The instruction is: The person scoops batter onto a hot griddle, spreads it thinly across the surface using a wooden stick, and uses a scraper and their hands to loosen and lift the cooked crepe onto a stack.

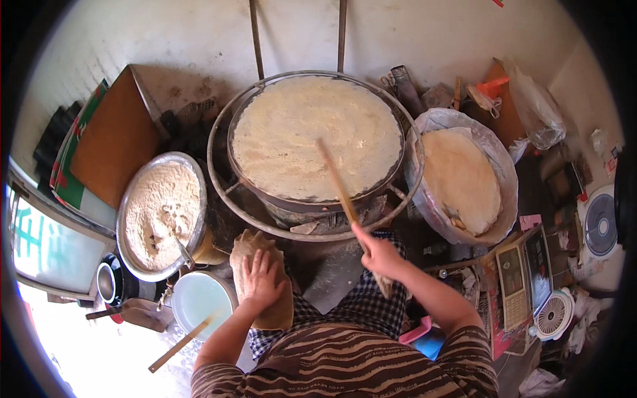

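Observation:
A thin pale layer of batter (292, 136) covers the round griddle (312, 207) in front of me. My right hand (381, 257) is closed around a long flat wooden stick (340, 188). The stick's far end lies over the batter near the griddle's middle, and its other end sticks out below my fist. On my left thigh lies a tan, flour-dusted pad or cloth (275, 308). My left hand (261, 277) rests flat on it with the fingers spread, holding nothing.
A metal ring (292, 235) surrounds the griddle. At left stand a bowl of dough or flour (159, 215) with a spoon and a bucket of cloudy liquid (199, 302) with a stick. Right of the griddle, a plastic-lined basket (507, 192) holds flatbreads (464, 176). A scale (514, 282) stands lower right.

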`<state>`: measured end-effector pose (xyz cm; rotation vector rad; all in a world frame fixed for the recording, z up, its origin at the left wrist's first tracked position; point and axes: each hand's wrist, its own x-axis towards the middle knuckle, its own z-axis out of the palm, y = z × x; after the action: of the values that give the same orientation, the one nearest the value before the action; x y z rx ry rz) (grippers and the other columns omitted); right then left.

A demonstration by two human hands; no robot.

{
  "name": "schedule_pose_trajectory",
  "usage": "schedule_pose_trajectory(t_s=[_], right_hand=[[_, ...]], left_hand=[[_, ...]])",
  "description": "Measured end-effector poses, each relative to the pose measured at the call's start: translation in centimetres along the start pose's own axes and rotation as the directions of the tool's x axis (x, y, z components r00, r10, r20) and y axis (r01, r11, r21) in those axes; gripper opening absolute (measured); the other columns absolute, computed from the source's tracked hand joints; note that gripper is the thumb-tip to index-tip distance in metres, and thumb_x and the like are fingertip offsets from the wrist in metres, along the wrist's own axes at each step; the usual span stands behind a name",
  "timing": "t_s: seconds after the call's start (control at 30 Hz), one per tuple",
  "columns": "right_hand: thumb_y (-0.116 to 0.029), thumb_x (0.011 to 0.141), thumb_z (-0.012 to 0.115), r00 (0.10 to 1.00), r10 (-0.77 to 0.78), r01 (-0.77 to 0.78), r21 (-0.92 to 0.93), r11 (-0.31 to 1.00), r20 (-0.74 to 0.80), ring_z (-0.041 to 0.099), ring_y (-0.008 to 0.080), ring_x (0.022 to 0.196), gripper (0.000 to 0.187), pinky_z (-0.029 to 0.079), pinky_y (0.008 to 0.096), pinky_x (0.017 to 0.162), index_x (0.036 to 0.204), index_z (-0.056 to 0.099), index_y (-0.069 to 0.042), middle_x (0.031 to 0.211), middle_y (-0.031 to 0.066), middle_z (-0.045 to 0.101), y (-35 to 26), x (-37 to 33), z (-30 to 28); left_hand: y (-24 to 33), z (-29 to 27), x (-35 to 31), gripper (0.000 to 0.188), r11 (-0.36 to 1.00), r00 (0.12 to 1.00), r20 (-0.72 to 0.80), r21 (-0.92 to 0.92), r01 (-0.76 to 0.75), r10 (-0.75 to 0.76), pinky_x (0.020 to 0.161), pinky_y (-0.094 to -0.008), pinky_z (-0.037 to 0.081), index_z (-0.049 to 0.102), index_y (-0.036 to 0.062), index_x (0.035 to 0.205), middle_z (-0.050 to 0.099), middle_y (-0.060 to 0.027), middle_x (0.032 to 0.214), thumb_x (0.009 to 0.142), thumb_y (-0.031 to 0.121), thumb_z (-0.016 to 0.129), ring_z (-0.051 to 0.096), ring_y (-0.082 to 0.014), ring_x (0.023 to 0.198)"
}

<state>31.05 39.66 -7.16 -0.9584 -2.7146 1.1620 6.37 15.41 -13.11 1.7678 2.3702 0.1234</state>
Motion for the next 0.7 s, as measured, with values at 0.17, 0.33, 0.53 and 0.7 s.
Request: schedule_pose_trajectory(t_s=[0.17,0.33,0.53,0.7], right_hand=[[-0.019,0.082,0.057,0.998,-0.012,0.020,-0.113,0.993,0.067,0.065,0.0342,0.067,0.073,0.052,0.0429,0.065,0.147,0.027,-0.034,0.078,0.0173,0.066,-1.6,2.5,0.2],[-0.013,0.081,0.056,0.993,-0.024,-0.017,-0.329,0.944,-0.119,0.064,0.0391,0.075,0.082,0.050,0.0493,0.068,0.149,0.013,-0.026,0.081,0.0215,0.066,-0.9,5.0,-1.5],[-0.001,0.077,0.053,0.998,0.008,0.038,-0.652,0.757,0.067,0.064,0.0400,0.073,0.090,0.051,0.0500,0.068,0.151,0.008,-0.026,0.090,0.0238,0.062,-0.1,2.0,-2.2],[0.002,0.076,0.053,0.972,-0.196,0.141,-0.348,0.927,-0.128,0.063,0.0283,0.058,0.084,0.052,0.0410,0.057,0.150,0.022,-0.024,0.070,0.0138,0.059,0.2,6.3,-1.0]], left_hand=[[-1.4,-0.2,0.9,0.083,0.934,0.934,-0.044,-0.060,0.351,-0.354,0.109,-0.0598,0.019,0.033,0.0132,0.145,0.019,-0.0167,0.153,0.077,0.045,0.067,0.012,-0.0376,0.142],[-4.2,3.3,-0.2,0.097,0.831,0.887,-0.085,-0.401,0.387,-0.454,0.109,-0.0485,0.030,0.014,0.0123,0.150,0.017,-0.0223,0.151,0.077,0.046,0.069,0.023,-0.0440,0.136],[-4.1,4.0,-6.4,0.099,0.657,0.870,0.015,-0.649,0.384,-0.493,0.109,-0.0433,0.030,0.007,0.0066,0.149,0.021,-0.0261,0.148,0.080,0.045,0.067,0.029,-0.0415,0.135],[-4.9,5.4,-11.7,0.087,0.068,0.798,0.430,-0.863,0.501,-0.421,0.109,-0.0357,0.029,0.023,0.0033,0.147,0.045,-0.0205,0.137,0.086,0.054,0.059,0.039,-0.0309,0.131]])
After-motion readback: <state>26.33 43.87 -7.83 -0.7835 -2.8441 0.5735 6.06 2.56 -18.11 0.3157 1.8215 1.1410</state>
